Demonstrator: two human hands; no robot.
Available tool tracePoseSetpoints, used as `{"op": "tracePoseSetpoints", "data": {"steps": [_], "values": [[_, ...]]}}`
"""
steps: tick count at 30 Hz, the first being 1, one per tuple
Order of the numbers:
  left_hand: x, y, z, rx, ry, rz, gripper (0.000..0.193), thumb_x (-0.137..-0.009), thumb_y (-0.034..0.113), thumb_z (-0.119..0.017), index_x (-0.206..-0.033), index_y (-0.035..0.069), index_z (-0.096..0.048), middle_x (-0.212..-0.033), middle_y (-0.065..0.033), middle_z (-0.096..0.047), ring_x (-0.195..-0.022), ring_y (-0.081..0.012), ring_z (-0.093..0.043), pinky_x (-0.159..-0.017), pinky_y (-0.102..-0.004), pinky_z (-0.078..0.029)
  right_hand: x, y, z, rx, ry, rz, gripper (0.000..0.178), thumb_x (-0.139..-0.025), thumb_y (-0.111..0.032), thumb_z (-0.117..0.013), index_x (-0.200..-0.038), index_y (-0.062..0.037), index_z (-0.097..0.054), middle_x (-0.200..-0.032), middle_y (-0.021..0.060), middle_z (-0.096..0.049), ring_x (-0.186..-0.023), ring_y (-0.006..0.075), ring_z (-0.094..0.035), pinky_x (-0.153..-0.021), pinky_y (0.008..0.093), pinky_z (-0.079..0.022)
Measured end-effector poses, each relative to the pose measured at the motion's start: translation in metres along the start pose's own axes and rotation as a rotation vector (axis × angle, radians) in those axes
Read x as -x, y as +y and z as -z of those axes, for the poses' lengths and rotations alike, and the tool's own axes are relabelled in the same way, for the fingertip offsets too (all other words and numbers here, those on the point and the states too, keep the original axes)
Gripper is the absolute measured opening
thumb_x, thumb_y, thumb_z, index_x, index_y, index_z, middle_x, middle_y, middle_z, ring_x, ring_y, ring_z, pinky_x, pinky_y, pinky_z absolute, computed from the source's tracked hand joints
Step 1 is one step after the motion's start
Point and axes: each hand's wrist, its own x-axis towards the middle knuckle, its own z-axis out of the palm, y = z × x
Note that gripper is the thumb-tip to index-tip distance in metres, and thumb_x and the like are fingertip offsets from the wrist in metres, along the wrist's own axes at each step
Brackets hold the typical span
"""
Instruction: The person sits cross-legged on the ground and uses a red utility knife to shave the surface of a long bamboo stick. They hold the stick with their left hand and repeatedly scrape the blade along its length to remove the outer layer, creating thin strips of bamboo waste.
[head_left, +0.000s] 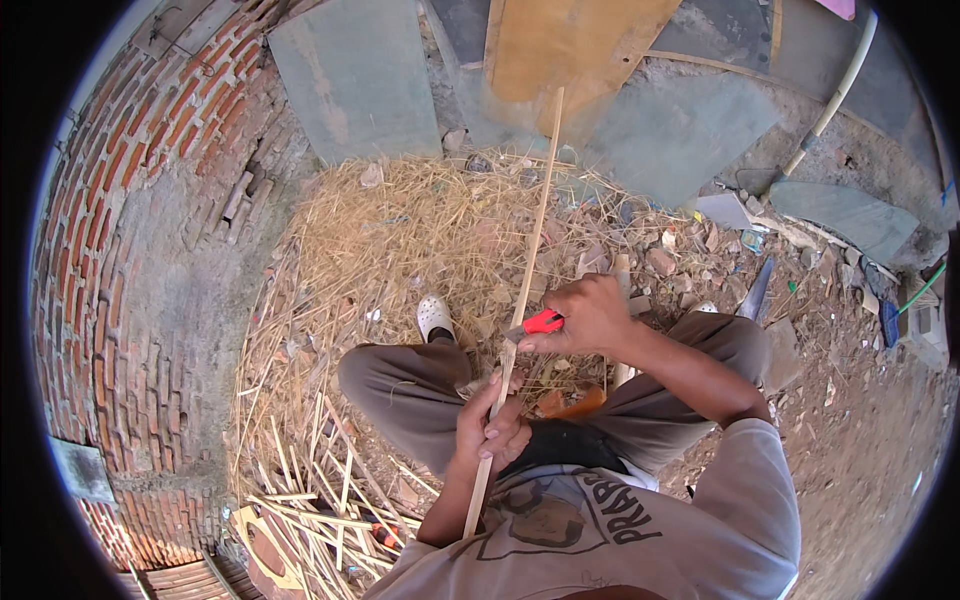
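A long, pale strip of split bamboo or wood [541, 215] runs from near my lap up and away, tilted slightly right at its far end. My left hand [493, 430] is closed around its lower part, above my lap. In my right hand [587, 315] is a red-handled utility knife [543, 322], gripped with the fingers wrapped over the handle. Its blade lies against the strip, a little beyond my left hand. The strip's surface looks roughened or split where the blade meets it.
Thin shavings [380, 225] cover the ground ahead. Cut strips [340, 500] lie heaped at lower left, beside a brick wall [150, 350]. Grey slabs [355, 80] and a tan board [570, 50] lean at the back. A white clog [434, 315] is on my foot; rubble lies to the right.
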Motion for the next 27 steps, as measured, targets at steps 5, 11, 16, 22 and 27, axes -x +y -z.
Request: {"op": "tracePoseSetpoints", "data": {"steps": [5, 11, 16, 22, 27], "values": [[0.003, -0.003, -0.006, -0.141, 0.037, 0.027, 0.03, -0.107, 0.028, -0.031, -0.111, 0.003, -0.047, -0.049, 0.0036, -0.036, -0.027, -0.0068, -0.028, -0.036, -0.0247, -0.025, -0.017, 0.044, 0.012, 0.126, 0.051, -0.274, 0.073, -0.073, -0.078, -0.059, -0.06, -0.0067, -0.067, -0.048, 0.0118, -0.056, -0.047, 0.0301, -0.061, -0.047, 0.0408, -0.048], [0.009, 0.001, -0.007, -0.135, 0.052, -0.003, 0.032, -0.107, 0.031, -0.032, -0.111, 0.003, -0.048, -0.048, 0.0033, -0.036, -0.027, -0.0074, -0.027, -0.037, -0.0249, -0.025, 0.001, -0.002, -0.004, -0.027, 0.02, -0.025, 0.07, -0.073, -0.075, -0.061, -0.06, -0.006, -0.064, -0.046, 0.0113, -0.052, -0.047, 0.0338, -0.059, -0.048, 0.0431, -0.046], [0.02, -0.004, -0.014, -0.216, 0.14, 0.066, 0.031, -0.107, 0.03, -0.036, -0.109, 0.003, -0.049, -0.048, 0.0028, -0.035, -0.028, -0.008, -0.025, -0.038, -0.0249, -0.024, -0.021, 0.053, 0.01, 0.062, 0.042, -0.337, 0.072, -0.074, -0.076, -0.06, -0.06, -0.0059, -0.065, -0.046, 0.0121, -0.053, -0.048, 0.0339, -0.06, -0.048, 0.0428, -0.046], [0.02, 0.0, -0.015, -0.361, 0.178, -0.015, 0.029, -0.105, 0.029, -0.04, -0.103, 0.002, -0.052, -0.048, 0.0012, -0.036, -0.03, -0.0095, -0.026, -0.039, -0.0251, -0.025, -0.008, 0.021, 0.0, 0.072, -0.049, -0.239, 0.071, -0.073, -0.077, -0.06, -0.062, -0.0073, -0.067, -0.05, 0.0126, -0.057, -0.049, 0.0326, -0.061, -0.049, 0.0414, -0.047], [0.019, 0.006, -0.013, -0.655, 0.203, -0.083, 0.03, -0.106, 0.03, -0.039, -0.102, 0.003, -0.05, -0.05, -0.0002, -0.037, -0.036, -0.01, -0.032, -0.041, -0.0239, -0.028, -0.006, 0.009, -0.001, 0.058, -0.109, -0.096, 0.07, -0.07, -0.077, -0.062, -0.058, -0.008, -0.061, -0.052, 0.0105, -0.056, -0.051, 0.0315, -0.06, -0.049, 0.0409, -0.045]]}}
